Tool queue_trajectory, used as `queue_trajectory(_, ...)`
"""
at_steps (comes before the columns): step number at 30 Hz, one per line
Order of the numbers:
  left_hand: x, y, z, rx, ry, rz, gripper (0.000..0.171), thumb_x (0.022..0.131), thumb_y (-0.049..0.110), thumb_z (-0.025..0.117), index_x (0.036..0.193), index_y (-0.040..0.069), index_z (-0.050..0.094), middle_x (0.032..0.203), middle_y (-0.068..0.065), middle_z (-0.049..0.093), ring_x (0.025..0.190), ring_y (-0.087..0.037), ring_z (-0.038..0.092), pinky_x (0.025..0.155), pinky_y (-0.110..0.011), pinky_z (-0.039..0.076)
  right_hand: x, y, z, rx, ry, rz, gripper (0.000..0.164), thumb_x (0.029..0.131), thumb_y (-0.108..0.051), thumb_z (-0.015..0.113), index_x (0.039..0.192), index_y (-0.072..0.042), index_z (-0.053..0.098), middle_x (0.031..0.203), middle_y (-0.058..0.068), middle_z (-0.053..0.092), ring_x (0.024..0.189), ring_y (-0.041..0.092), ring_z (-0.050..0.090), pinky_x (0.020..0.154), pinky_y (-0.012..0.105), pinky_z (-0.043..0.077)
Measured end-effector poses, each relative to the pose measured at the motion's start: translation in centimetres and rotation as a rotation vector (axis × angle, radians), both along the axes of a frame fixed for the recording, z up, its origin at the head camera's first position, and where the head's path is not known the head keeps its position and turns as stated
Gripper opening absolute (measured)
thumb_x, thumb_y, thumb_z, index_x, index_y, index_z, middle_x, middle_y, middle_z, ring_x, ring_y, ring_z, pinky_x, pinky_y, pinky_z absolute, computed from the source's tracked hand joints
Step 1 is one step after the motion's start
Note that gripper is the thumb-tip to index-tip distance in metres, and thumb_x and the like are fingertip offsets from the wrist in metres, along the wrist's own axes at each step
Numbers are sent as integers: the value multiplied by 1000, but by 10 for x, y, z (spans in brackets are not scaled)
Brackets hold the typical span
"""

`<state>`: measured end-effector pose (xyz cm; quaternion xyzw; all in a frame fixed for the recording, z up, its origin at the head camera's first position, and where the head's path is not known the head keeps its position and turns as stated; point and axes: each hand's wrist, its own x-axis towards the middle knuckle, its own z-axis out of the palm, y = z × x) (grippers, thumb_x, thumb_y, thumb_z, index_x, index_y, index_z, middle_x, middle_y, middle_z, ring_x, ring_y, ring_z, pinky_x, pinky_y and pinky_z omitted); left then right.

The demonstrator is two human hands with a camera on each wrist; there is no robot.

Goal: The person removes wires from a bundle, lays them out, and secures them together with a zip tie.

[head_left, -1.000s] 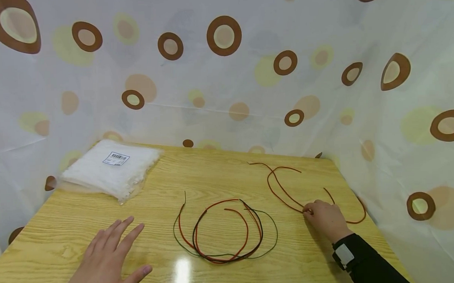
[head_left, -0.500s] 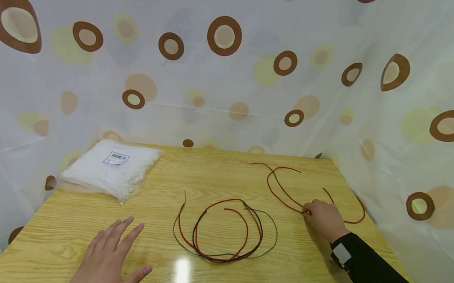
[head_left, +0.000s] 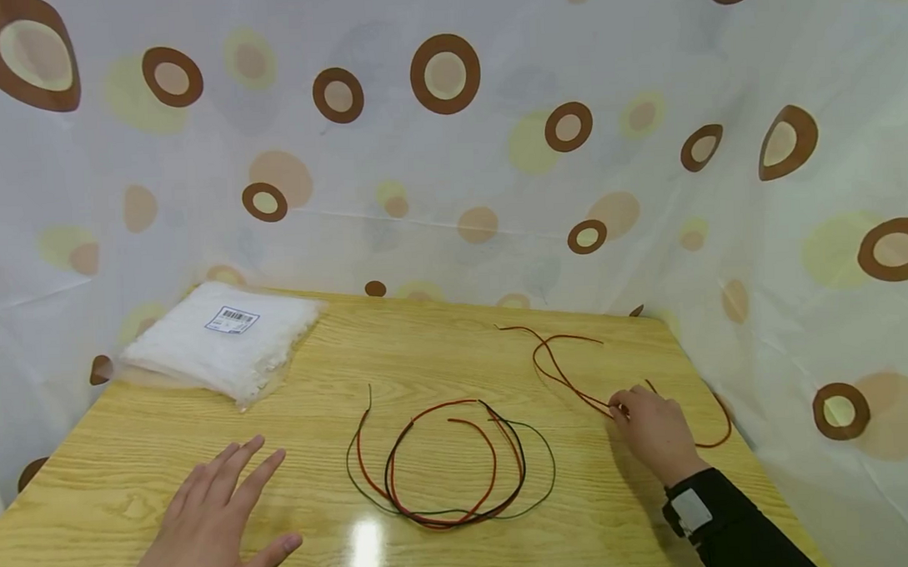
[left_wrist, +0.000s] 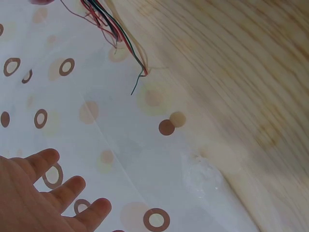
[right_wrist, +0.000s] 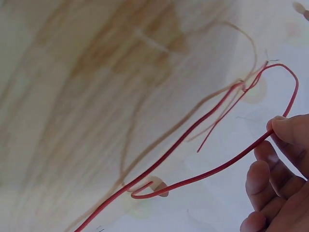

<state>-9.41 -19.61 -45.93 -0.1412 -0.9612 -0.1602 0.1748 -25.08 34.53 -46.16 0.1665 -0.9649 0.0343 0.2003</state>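
"Red wire (right_wrist: 219, 168): location and condition?"

"Right part of the bench (head_left: 441, 351), in loose curves. Two ends lie toward the back, near where the strands cross; another end and a bend show beyond the right hand (head_left: 654, 433), the bend by the bench's right edge. One length or several: cannot tell."

"Right hand: fingers?"

"Drawn narrow, pinching a strand of the red wire. In the right wrist view, a second stretch runs outside the pinch."

"Left hand (head_left: 210, 509)?"

"Fingers straight, spread wide, holding nothing. Left side of the bench; whether it touches the wood, cannot tell."

"Remaining items?"

"One coil (head_left: 447, 526) of red, black and green wires, between the hands, touching neither. One clear bag (head_left: 201, 346), white contents, label (head_left: 232, 320) uppermost, back left. One patterned sheet (head_left: 389, 152), behind and to the sides."

"Probable faults?"

"Three. Slipping: the wire looks thin and springy, and a fingertip pinch may let it roll free. Tangling: pulling one strand while its neighbour lies loose could tighten the crossing into a snarl. Snagging: a drag leftward might hook the back ends into the coil, or catch the far bend against the sheet."
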Motion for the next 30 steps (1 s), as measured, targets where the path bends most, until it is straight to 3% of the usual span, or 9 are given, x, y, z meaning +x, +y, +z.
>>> queue_trajectory(5,0,1,0,8,-22,4,81,81,60,72,147,22,44,150,-10,40,132,-41,39,99,-63,33,2,-4,9,-63,-38,-17,6,90,-9,72,93,-5,72,83,6,62,67,22,59,58,41,47)
queue_trajectory(23,0,3,0,-13,13,-2,81,80,59,73,145,20,47,147,-11,42,130,-40,40,98,-62,34,11,-26,20,-171,-59,-23,13,94,-14,69,98,-3,74,89,8,67,70,19,61,60,37,49)
queue_trajectory(30,-1,4,2,-6,-17,-1,81,81,60,72,146,20,46,148,-11,41,131,-40,39,100,-62,32,16,-35,22,-191,-53,0,11,93,-13,70,98,-5,74,89,6,67,68,16,58,62,37,46)
